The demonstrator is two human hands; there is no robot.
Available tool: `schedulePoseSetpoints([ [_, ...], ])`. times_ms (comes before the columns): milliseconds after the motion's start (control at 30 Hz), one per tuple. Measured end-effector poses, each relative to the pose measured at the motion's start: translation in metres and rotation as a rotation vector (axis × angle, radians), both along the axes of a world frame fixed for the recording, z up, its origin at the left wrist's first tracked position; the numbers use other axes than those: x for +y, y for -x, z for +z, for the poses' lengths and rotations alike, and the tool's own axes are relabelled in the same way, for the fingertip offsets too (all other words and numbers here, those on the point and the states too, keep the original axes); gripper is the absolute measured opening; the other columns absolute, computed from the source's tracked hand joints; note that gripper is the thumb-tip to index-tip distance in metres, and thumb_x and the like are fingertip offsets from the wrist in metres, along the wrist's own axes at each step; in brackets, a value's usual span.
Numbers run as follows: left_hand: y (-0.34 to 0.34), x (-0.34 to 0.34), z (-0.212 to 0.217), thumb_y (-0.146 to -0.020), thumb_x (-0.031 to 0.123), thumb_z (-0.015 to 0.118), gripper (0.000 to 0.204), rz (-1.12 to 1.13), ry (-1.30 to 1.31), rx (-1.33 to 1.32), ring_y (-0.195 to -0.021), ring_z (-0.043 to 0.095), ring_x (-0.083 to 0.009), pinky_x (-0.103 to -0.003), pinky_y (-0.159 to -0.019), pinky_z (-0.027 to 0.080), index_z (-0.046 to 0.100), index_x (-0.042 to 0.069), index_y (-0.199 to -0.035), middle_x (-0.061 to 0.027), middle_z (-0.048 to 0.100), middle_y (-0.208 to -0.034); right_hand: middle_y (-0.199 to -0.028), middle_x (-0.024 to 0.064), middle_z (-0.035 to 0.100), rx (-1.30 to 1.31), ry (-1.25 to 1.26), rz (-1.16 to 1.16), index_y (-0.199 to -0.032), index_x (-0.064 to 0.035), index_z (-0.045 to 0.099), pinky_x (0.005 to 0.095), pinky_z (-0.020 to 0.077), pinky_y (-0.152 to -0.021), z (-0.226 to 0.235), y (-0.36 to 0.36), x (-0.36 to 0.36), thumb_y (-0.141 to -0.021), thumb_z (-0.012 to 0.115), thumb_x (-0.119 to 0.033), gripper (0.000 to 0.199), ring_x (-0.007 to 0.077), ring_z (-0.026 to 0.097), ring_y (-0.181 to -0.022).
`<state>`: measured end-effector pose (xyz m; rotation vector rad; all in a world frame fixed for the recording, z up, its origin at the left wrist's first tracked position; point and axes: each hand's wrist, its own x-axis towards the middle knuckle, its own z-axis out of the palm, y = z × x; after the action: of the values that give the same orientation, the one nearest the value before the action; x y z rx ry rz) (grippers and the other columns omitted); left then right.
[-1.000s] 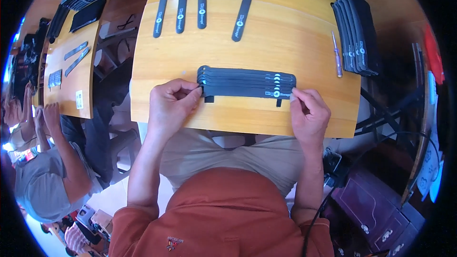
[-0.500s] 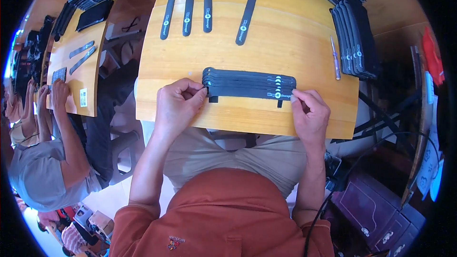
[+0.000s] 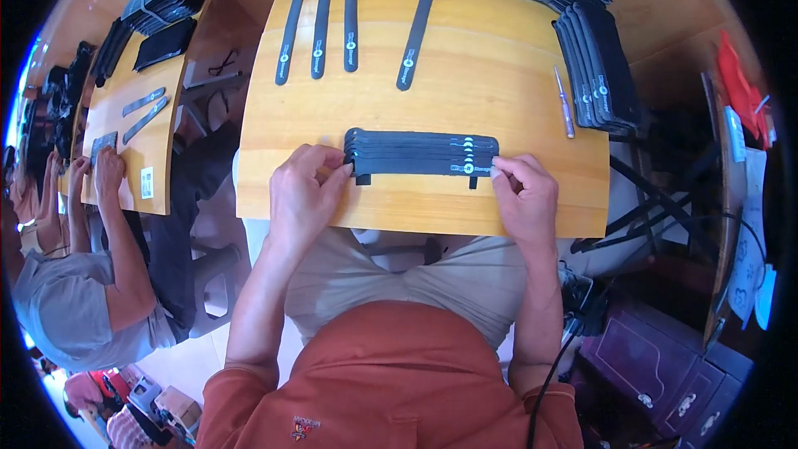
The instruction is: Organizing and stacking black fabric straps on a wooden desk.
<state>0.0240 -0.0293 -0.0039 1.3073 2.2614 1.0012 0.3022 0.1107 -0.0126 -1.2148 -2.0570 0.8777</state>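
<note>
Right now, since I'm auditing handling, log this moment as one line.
black strap stack: on table | left grip: pinching left end | right grip: pinching right end

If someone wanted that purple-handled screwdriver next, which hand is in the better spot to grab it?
Probably the right hand: the screwdriver lies on that side of the table. The left hand is farther away, at the opposite end of the black strap stack.

Near corners of the overlapping dark straps (image 3: 416, 155) are partly covered by the left hand (image 3: 301, 193) and right hand (image 3: 529, 197), while the wooden table (image 3: 490, 75) is cropped at top.
</note>
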Motion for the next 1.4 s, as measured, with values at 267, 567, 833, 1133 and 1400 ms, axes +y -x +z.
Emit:
schedulePoseSetpoints([
  [267,-0.026,-0.008,0.003,-0.086,0.011,0.081,0.026,-0.195,-0.169,0.432,-0.105,0.072,-0.0303,-0.040,-0.086,0.058,0.074,0.003,-0.109,-0.0128,0.072,-0.116,-0.086,0.0146,0.069,-0.014,-0.006,0.014,-0.100,0.0026,0.075,0.0369,0.0528,-0.067,0.001,-0.001,0.001,-0.089,0.071,-0.003,0.014,0.0268,0.067,-0.072],
  [567,-0.033,-0.012,-0.008,-0.096,0.033,0.072,0.052,-0.442,-0.037,0.619,-0.145,0.049,-0.0333,-0.051,-0.121,0.037,0.065,0.003,-0.138,-0.0127,0.057,-0.151,-0.109,0.0111,0.070,-0.393,-0.333,0.013,-0.112,-0.0026,0.075,0.0416,0.0558,-0.075,0.006,0.005,-0.012,-0.090,0.070,-0.007,0.023,0.0277,0.068,-0.092],
  [833,-0.030,-0.013,-0.010,-0.097,0.033,0.071,0.053,-0.465,-0.008,0.633,-0.146,0.048,-0.0323,-0.051,-0.121,0.036,0.063,0.004,-0.141,-0.0129,0.056,-0.154,-0.151,0.0182,0.055,-0.352,-0.472,0.401,-0.137,0.0033,0.063,0.0541,0.0340,-0.123,-0.002,0.068,-0.066,-0.098,0.068,-0.037,0.056,0.0385,0.044,-0.148],
  [1133,-0.002,-0.030,0.002,-0.100,0.039,0.066,0.062,-0.484,0.084,0.619,-0.152,0.043,-0.0243,-0.051,-0.127,0.025,0.056,0.004,-0.150,-0.0097,0.049,-0.162,-0.148,0.0186,0.059,-0.427,-0.431,0.223,-0.134,0.0030,0.066,0.0528,0.0373,-0.122,-0.006,0.003,-0.044,-0.093,0.077,-0.031,0.054,0.0360,0.049,-0.145],
  [1400,0.003,-0.034,0.001,-0.102,0.042,0.062,0.066,-0.541,0.089,0.587,-0.156,0.035,-0.0278,-0.051,-0.129,0.020,0.051,0.002,-0.153,-0.0132,0.046,-0.164,-0.125,0.0135,0.069,-0.419,-0.461,0.226,-0.121,-0.0010,0.071,0.0478,0.0476,-0.108,0.020,0.034,-0.024,-0.089,0.077,-0.023,0.039,0.0331,0.062,-0.118],
])
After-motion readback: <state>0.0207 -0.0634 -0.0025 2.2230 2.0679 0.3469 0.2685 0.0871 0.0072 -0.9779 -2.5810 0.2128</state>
